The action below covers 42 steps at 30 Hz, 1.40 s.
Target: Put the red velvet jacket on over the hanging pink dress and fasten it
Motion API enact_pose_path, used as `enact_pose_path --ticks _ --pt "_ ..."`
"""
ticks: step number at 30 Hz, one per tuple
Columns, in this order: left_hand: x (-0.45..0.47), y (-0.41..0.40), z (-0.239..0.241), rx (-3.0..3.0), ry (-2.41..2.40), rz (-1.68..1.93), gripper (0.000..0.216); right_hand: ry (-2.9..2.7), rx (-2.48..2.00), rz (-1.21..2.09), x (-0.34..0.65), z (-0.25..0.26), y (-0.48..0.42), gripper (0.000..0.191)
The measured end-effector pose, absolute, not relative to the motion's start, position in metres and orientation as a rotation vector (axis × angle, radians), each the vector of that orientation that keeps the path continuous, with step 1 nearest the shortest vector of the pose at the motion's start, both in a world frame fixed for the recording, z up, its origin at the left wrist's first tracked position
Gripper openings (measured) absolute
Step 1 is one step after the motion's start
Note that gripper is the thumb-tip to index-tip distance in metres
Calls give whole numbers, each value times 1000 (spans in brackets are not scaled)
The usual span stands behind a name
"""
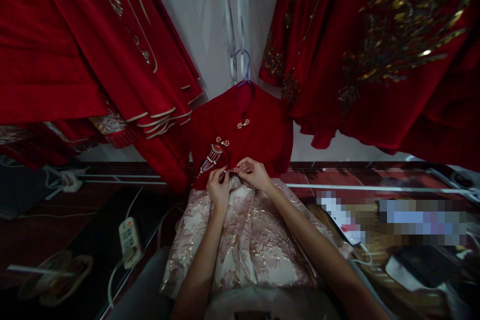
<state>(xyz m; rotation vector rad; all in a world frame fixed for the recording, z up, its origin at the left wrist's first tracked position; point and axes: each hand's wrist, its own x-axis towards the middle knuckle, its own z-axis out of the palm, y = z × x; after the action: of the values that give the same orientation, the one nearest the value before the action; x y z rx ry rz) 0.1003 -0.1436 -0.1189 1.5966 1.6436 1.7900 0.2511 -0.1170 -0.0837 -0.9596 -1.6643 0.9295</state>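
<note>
A red jacket (258, 110) hangs on a purple hanger (245, 67) in front of me. Two pearly beaded clasps show on it, an upper clasp (243, 124) and a lower clasp (222, 141), with a tasselled bead ornament (212, 157) at the left. My left hand (218, 185) and my right hand (254, 171) meet near the jacket's bottom edge. Both are closed in a pinch on a small beaded clasp (234, 170), partly covered by the fingers. Beneath the hands, a pale pink and gold brocade skirt (243, 240) spreads over my lap.
Red garments (71, 50) hang at the left, and a red embroidered gown (375, 60) at the right. A power strip (129, 240) and a clear plastic container (56, 277) rest on a dark surface at left. A white cable (365, 256) lies on the right-hand wooden surface.
</note>
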Motion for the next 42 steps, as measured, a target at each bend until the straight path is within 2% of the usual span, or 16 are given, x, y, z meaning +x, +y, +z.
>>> enact_pose_path --ticks 7,14,21,42 --pt "95 -137 -118 1352 1491 1762 16 -1733 -948 961 247 -76 -124 22" --pt "94 -141 -116 1311 1269 1683 25 -1745 -958 837 238 -86 -124 18" --pt "99 -143 -117 1304 1265 1696 37 -1692 -1031 696 233 -94 -127 18" --pt "99 -150 -117 1445 1427 1630 28 -1663 -983 679 230 -95 -133 18"
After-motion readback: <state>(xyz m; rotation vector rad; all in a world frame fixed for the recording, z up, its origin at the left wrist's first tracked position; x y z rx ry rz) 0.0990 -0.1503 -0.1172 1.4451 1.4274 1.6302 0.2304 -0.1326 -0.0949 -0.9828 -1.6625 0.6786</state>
